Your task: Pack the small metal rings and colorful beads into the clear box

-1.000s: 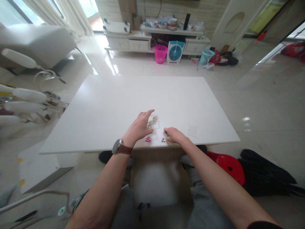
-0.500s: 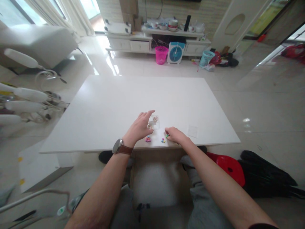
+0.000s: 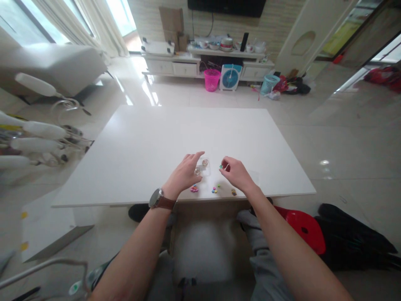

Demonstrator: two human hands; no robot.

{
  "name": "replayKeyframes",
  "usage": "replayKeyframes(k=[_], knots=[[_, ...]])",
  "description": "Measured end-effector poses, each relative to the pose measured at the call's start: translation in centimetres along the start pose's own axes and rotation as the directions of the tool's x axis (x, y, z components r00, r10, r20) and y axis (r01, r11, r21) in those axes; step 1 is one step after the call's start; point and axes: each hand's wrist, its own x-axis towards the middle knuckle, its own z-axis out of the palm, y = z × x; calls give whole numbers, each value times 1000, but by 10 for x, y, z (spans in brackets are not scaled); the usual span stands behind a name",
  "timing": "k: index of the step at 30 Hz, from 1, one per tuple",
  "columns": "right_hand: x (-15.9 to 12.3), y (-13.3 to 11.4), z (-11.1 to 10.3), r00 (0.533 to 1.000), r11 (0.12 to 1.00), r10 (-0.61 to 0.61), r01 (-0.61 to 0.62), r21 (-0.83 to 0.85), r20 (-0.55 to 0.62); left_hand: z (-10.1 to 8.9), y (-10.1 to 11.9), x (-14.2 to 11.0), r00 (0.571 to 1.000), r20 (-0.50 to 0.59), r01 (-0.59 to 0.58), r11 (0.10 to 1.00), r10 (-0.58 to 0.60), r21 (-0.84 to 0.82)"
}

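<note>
My left hand (image 3: 185,173) rests on the white table (image 3: 156,138) with fingers spread, touching a small clear packet of rings (image 3: 203,166). Just right of the packet, my right hand (image 3: 236,173) is raised slightly off the table, with thumb and forefinger pinched on a tiny green piece (image 3: 221,167). On the table near the front edge lie a pink and blue bead cluster (image 3: 194,189), a small multicoloured piece (image 3: 214,190) and a small brown piece (image 3: 233,192).
A red stool (image 3: 302,228) and a black bag (image 3: 354,238) sit on the floor at the right. White rods on a rack (image 3: 34,138) stand at the left. A pink basket (image 3: 211,79), a blue fan (image 3: 231,77) and a low cabinet (image 3: 175,67) are far behind the table.
My right hand has lifted off the table and moved up toward the packet, carrying the tiny green piece. A brown piece now shows where the hand was. The left hand stays put.
</note>
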Motion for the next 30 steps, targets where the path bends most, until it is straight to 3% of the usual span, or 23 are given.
replayKeyframes(k=[2, 5, 12, 16, 22, 30], knots=[[-3, -14, -1, 994, 994, -91, 94, 54, -57, 3, 1, 0, 1000, 5, -8, 1000, 8, -4], [-6, -26, 3, 987, 987, -161, 161, 19, 8, 9, 4, 1, 999, 24, -30, 1000, 30, -10], [-4, -30, 14, 974, 974, -86, 127, -189, 212, 17, 11, 4, 996, 71, -54, 998, 55, -24], [-3, -28, 12, 980, 983, -94, 119, -140, 177, 17, 11, 5, 996, 74, -50, 998, 52, -26], [-1, -20, 7, 992, 989, -129, 129, 67, 0, 13, 9, 3, 998, 57, -35, 999, 37, -30], [-1, -23, 9, 980, 978, -193, 188, 87, 49, 13, 9, 4, 998, 51, -45, 999, 46, -24]])
